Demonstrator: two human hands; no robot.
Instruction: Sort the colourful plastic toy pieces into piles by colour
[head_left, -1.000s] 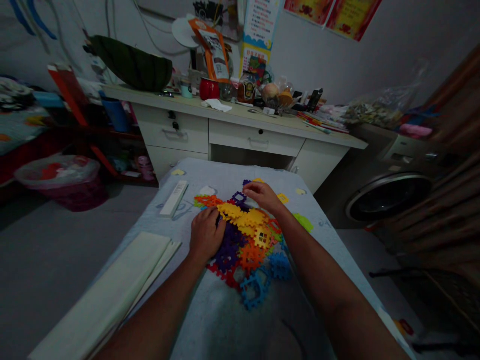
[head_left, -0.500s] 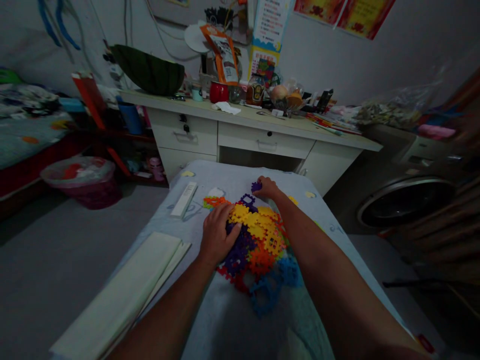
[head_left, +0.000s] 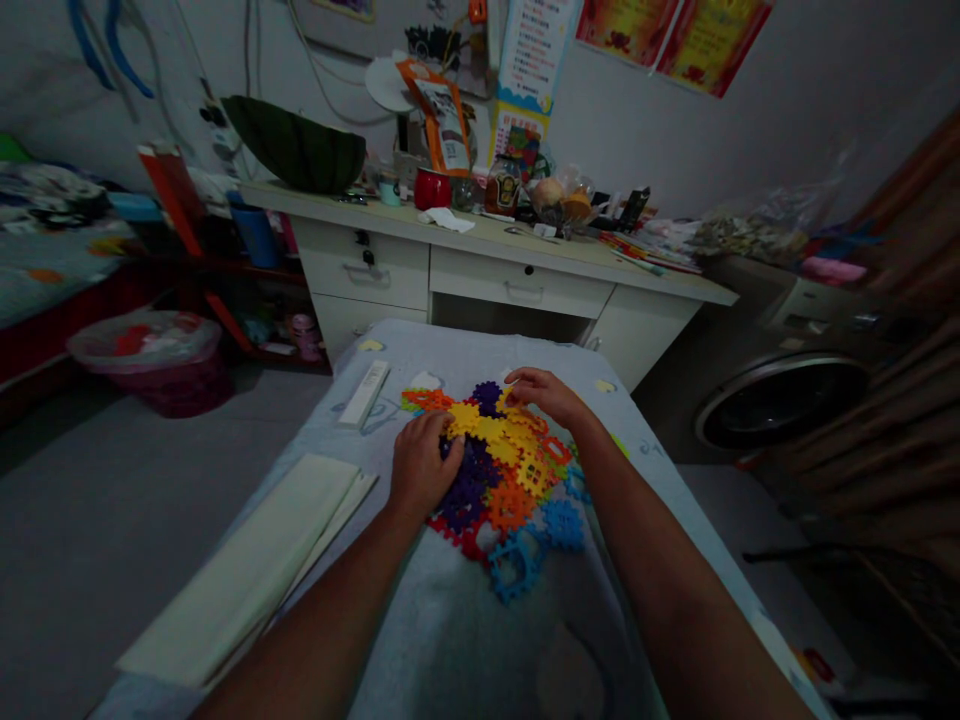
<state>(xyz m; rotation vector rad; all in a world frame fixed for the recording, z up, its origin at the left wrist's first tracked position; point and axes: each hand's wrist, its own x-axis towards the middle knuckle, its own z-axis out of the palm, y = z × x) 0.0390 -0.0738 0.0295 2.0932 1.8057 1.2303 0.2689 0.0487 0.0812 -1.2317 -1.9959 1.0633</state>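
A heap of interlocking plastic building pieces (head_left: 491, 470) in yellow, purple, orange, red and blue lies on the cloth-covered table. My left hand (head_left: 424, 462) rests on the heap's left side, thumb spread from the fingers, touching yellow and purple pieces. At the far edge, my right hand (head_left: 549, 394) has its fingertips around a yellow piece (head_left: 506, 402); the fingers partly hide it. Just left of that is a purple piece (head_left: 487, 396). Blue pieces (head_left: 516, 565) lie at the near edge, and an orange one (head_left: 426, 399) sits at the far left.
On the table's left are a folded pale cloth (head_left: 255, 570) and a narrow white box (head_left: 364, 394). Beyond stands a white desk (head_left: 517, 265) crowded with jars and packets. A washing machine (head_left: 780, 350) is at right, a lined pink bin (head_left: 161, 365) at left.
My right hand has let go of a purple piece, come nearer the heap and closed its fingertips around a yellow one. My left hand stays on the heap. The view has shifted slightly.
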